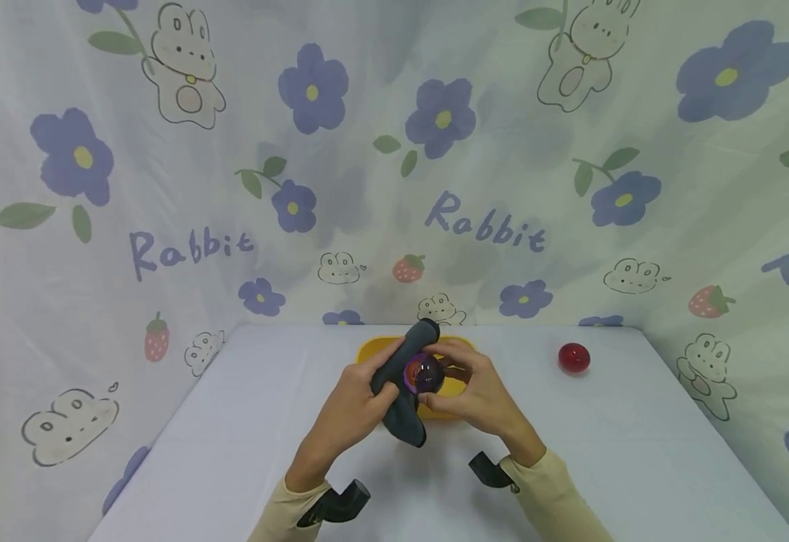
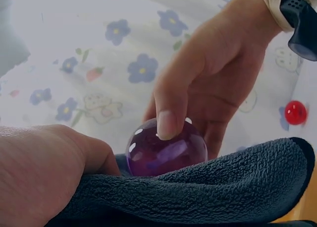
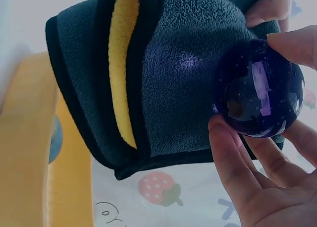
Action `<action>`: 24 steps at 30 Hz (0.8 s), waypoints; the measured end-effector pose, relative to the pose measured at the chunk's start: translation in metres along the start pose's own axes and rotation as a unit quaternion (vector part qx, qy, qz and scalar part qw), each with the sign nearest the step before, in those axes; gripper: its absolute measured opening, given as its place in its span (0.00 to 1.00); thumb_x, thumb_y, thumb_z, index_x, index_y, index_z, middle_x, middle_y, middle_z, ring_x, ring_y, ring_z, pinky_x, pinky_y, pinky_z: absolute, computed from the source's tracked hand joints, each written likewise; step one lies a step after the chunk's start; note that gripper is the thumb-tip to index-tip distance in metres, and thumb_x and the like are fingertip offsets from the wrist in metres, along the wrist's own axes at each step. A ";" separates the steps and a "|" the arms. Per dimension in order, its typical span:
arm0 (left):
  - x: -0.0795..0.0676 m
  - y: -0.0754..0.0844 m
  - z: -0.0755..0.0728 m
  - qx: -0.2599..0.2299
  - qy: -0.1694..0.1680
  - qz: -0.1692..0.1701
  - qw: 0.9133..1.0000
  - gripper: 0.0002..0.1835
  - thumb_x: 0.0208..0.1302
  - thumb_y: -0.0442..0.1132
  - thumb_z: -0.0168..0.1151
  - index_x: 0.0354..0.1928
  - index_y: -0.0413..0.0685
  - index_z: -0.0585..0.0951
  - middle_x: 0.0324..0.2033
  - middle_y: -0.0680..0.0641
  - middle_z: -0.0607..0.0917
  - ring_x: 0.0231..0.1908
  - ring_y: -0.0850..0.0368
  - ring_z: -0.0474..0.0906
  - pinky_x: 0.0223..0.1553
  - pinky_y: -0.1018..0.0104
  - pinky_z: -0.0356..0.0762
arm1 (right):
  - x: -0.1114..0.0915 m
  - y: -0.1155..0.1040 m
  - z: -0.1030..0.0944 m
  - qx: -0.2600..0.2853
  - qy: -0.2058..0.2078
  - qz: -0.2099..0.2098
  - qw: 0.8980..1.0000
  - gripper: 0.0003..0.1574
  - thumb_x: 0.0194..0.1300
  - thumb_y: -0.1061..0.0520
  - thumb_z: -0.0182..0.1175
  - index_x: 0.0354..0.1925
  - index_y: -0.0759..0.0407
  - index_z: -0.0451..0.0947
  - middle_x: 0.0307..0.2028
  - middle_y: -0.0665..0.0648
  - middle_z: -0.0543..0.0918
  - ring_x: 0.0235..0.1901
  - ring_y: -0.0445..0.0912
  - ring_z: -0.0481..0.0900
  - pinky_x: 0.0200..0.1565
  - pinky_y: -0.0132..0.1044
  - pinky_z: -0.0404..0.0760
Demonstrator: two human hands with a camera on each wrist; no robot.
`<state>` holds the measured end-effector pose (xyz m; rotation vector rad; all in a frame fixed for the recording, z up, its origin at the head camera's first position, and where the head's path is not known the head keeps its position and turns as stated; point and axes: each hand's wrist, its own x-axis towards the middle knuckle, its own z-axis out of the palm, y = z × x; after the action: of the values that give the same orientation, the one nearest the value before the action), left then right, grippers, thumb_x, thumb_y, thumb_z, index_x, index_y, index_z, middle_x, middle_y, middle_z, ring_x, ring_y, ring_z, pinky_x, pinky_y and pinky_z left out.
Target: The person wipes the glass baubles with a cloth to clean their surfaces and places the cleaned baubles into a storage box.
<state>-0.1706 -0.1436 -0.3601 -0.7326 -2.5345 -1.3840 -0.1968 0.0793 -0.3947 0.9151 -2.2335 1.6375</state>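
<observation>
Between the fingertips and thumb of my right hand (image 1: 469, 380) is a clear purple ball (image 3: 260, 88), glossy and see-through. My left hand (image 1: 354, 403) grips a folded dark grey cloth (image 1: 404, 418) with its thumb on top. This cloth has a fuzzy face, a black edge and a yellow underside that shows in the right wrist view. The ball's side lies against the cloth in the left wrist view (image 2: 166, 150). Both hands are above a yellow container (image 1: 370, 348), which they partly hide.
A red ball (image 1: 574, 357) lies on the white table (image 1: 266, 421) at the back right. Inside the yellow container, part of a bluish round thing (image 3: 56, 139) shows in the right wrist view. A curtain (image 1: 367, 188) with rabbits and flowers stands behind the table.
</observation>
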 end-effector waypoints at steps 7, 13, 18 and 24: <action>0.001 -0.003 0.001 -0.009 -0.009 -0.004 1.000 0.34 0.65 0.28 0.55 0.75 0.45 0.70 0.48 0.40 0.87 0.27 0.60 0.80 0.26 0.70 0.78 | -0.001 -0.002 0.000 0.008 0.007 -0.003 1.000 0.36 0.51 0.61 0.77 0.59 0.54 0.80 0.56 0.58 0.83 0.47 0.49 0.84 0.55 0.37 0.85; 0.002 -0.004 0.002 -0.017 -0.018 -0.003 1.000 0.34 0.65 0.28 0.55 0.75 0.44 0.69 0.46 0.41 0.86 0.28 0.61 0.79 0.26 0.71 0.77 | -0.001 -0.005 0.001 0.017 0.020 -0.008 1.000 0.37 0.49 0.63 0.77 0.59 0.54 0.78 0.55 0.59 0.82 0.49 0.51 0.83 0.55 0.34 0.84; 0.002 -0.004 0.002 -0.015 -0.023 -0.016 1.000 0.35 0.65 0.29 0.56 0.76 0.45 0.69 0.42 0.43 0.85 0.23 0.64 0.75 0.23 0.72 0.73 | 0.000 -0.005 0.002 0.024 0.024 -0.008 0.999 0.38 0.49 0.64 0.77 0.59 0.55 0.77 0.56 0.59 0.81 0.49 0.52 0.84 0.57 0.38 0.84; 0.002 -0.005 0.003 -0.020 -0.029 -0.026 0.999 0.35 0.65 0.29 0.55 0.77 0.45 0.68 0.39 0.42 0.84 0.19 0.65 0.73 0.19 0.71 0.69 | 0.000 -0.005 0.002 0.019 0.032 -0.002 0.999 0.42 0.50 0.63 0.76 0.64 0.55 0.77 0.57 0.59 0.81 0.52 0.52 0.83 0.58 0.46 0.85</action>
<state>-0.1747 -0.1427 -0.3645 -0.7283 -2.5950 -1.4544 -0.1937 0.0766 -0.3910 0.8626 -2.1639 1.6875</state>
